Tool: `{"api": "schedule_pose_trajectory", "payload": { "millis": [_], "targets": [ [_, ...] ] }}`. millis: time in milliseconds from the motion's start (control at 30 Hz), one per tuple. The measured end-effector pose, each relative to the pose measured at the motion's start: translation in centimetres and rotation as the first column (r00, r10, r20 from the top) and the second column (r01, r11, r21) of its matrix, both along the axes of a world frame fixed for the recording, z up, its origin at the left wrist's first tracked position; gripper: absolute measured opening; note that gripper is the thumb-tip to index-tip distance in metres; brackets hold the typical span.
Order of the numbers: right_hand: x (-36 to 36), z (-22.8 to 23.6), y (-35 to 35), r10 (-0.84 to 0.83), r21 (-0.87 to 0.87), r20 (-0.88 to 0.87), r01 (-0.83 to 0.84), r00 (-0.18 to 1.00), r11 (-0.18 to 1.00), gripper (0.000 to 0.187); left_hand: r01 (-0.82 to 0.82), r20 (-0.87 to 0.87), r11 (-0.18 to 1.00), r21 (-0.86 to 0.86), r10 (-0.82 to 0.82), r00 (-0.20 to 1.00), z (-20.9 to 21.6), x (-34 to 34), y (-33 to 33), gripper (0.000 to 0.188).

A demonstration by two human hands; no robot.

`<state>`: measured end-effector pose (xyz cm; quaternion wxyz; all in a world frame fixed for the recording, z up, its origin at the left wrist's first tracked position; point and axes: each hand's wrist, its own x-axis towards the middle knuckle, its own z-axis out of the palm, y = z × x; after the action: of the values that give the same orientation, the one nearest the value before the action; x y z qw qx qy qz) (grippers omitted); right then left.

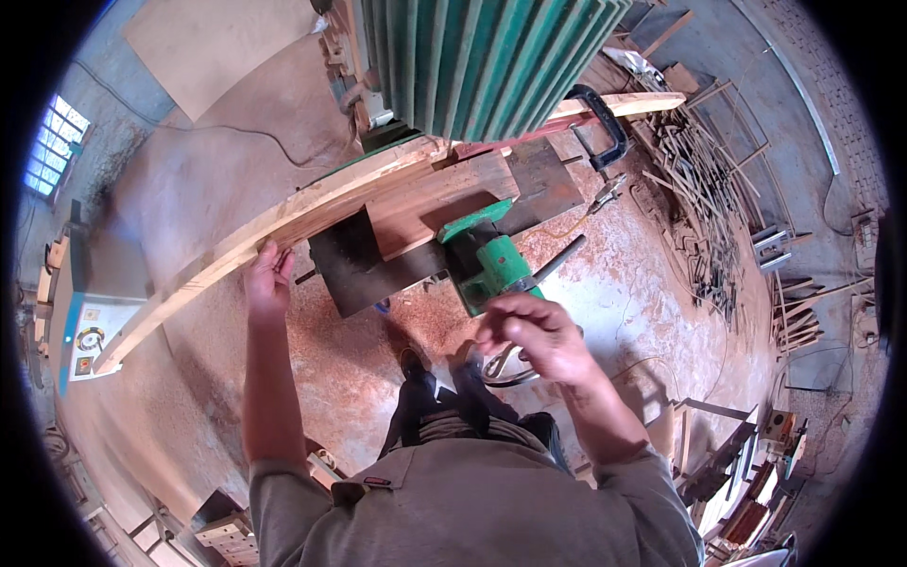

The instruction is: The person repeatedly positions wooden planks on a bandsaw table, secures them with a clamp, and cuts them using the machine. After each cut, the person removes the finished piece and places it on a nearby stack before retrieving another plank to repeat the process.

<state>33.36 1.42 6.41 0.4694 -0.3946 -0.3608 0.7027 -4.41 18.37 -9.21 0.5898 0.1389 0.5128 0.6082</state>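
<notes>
A long curved wooden beam sweeps from the lower left up to the machine. My left hand pinches its near edge, thumb and fingers closed. The beam passes along a wooden block on a dark metal table. A green clamp fixture presses its flat plate toward the block. My right hand is curled over the handwheel at the fixture's near end. It hides much of the wheel, and its fingers look closed at the rim.
A large ribbed green motor housing overhangs the beam. A black C-clamp grips the beam's right part. A control box stands by the left end. Wood offcuts are heaped at right, and sawdust covers the floor.
</notes>
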Motion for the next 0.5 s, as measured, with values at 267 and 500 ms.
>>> {"api": "schedule_pose_trajectory", "payload": {
  "millis": [267, 500],
  "targets": [
    [7.0, -1.2, -1.3, -0.416, 0.069, 0.111, 0.410, 0.903, 0.909, 0.021, -0.020, -0.050, 0.999, -0.035, 0.019, 0.999, 0.3, 2.3, 0.2, 0.028],
    [10.3, -2.2, -0.7, -0.535, 0.160, 0.183, 0.512, 0.825, 0.844, 0.022, -0.008, -0.069, 0.998, -0.063, 0.004, 0.998, 0.1, 5.0, 1.0, 0.035]
  ]
}}
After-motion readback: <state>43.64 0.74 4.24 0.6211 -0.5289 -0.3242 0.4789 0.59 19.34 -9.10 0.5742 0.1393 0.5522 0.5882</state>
